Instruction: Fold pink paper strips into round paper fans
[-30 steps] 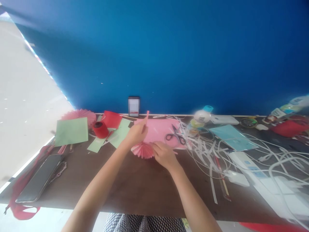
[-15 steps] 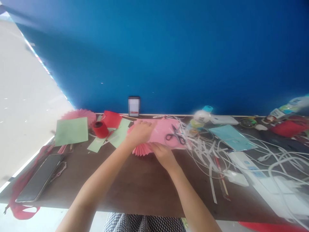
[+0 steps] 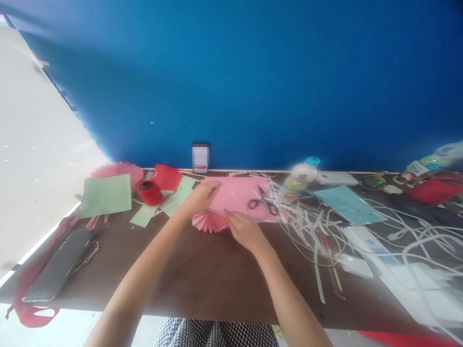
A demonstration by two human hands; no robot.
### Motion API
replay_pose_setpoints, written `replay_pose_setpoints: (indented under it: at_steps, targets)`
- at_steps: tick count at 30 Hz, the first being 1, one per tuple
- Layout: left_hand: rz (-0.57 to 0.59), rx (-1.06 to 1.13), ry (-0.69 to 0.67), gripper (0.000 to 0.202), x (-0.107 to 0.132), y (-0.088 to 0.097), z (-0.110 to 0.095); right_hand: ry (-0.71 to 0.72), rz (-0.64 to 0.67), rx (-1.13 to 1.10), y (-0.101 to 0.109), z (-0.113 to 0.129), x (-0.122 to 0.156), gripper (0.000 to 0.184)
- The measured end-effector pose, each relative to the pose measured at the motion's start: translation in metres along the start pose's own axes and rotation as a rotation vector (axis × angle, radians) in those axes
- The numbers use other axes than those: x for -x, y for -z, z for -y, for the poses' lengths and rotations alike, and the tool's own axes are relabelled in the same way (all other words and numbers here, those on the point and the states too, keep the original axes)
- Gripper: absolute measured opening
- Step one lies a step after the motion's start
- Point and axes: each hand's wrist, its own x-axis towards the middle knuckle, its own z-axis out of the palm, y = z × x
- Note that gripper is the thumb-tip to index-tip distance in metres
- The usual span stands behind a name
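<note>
A pink pleated paper fan [image 3: 210, 222] is spread on the near edge of a pile of pink paper [image 3: 237, 193]. My right hand [image 3: 246, 230] pinches the fan's right edge between thumb and fingers. Above the fan's left side, my left hand [image 3: 203, 196] has curled fingers; what they hold, if anything, is hidden. Black-handled scissors [image 3: 262, 205] lie on the pink paper to the right of both hands.
Left are a red thread spool [image 3: 150, 193], green paper [image 3: 106, 196], another pink pleated piece [image 3: 119, 169] and a dark phone [image 3: 60, 265]. A small phone [image 3: 200, 158] leans on the blue wall. White cables [image 3: 361, 207], paper strips and a power strip [image 3: 376, 250] crowd the right.
My left hand has shifted left and its fingers have curled in more. The fan shows wider, opened out to the left. My right hand has barely moved.
</note>
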Motion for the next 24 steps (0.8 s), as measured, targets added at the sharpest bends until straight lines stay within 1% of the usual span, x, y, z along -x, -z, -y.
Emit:
replay_pose_setpoints:
  at_steps: [2, 4, 5, 7, 9, 11, 13, 15, 17, 21, 24]
  targets:
    - [-0.124, 0.201, 0.056, 0.019, -0.001, 0.004, 0.002, 0.004, -0.026, 0.020, -0.001, 0.000, 0.000, 0.039]
    - [-0.265, 0.387, 0.123, 0.019, 0.000, 0.008, 0.003, 0.005, -0.039, 0.028, -0.002, 0.000, 0.000, 0.038]
    - [-0.317, 0.469, 0.155, 0.020, 0.001, 0.010, 0.003, 0.003, -0.041, 0.029, -0.003, 0.000, 0.001, 0.037]
    - [-0.378, 0.603, 0.215, 0.022, 0.005, 0.013, 0.002, -0.006, -0.043, 0.033, -0.004, -0.001, 0.001, 0.037]
    - [-0.394, 0.688, 0.274, 0.025, 0.010, 0.015, 0.002, -0.013, -0.044, 0.041, -0.006, -0.003, 0.002, 0.036]
    - [-0.414, 0.720, 0.339, 0.028, 0.014, 0.016, 0.002, -0.012, -0.043, 0.052, -0.006, -0.004, 0.002, 0.035]
    - [-0.479, 0.690, 0.381, 0.028, 0.017, 0.016, 0.002, -0.009, -0.046, 0.066, -0.007, -0.005, 0.002, 0.034]
    - [-0.565, 0.651, 0.379, 0.026, 0.017, 0.015, 0.002, -0.004, -0.055, 0.080, -0.006, -0.005, 0.002, 0.033]
    - [-0.621, 0.658, 0.361, 0.025, 0.017, 0.014, 0.002, 0.001, -0.069, 0.091, -0.006, -0.004, 0.001, 0.033]
    - [-0.652, 0.756, 0.392, 0.028, 0.016, 0.011, 0.003, 0.015, -0.115, 0.108, -0.004, -0.002, 0.000, 0.031]
    - [-0.657, 0.755, 0.433, 0.028, 0.016, 0.008, 0.005, 0.020, -0.165, 0.118, -0.003, -0.001, -0.001, 0.031]
